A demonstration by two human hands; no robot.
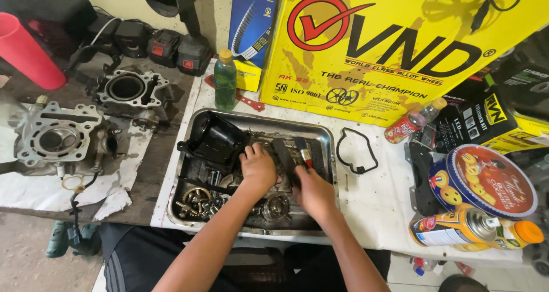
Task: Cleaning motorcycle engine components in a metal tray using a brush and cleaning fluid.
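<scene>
Inside the metal tray (326, 133), the left hand (258, 167) presses fingers-down on greasy parts beside the black plastic cover (214, 137); the right hand (313, 190) is closed around a paintbrush (303, 152); loose bolts (197, 203) lie at the tray's near-left corner; a rubber gasket (355, 151) rests just right of the tray.

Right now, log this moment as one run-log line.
left hand: in metal tray, on dark part | right hand: holding paintbrush | black gasket: on table beside tray

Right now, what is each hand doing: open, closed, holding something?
Left hand: curled, resting on dark parts in the metal tray; grasp cannot be told.
Right hand: closed on the red-handled brush.
</scene>
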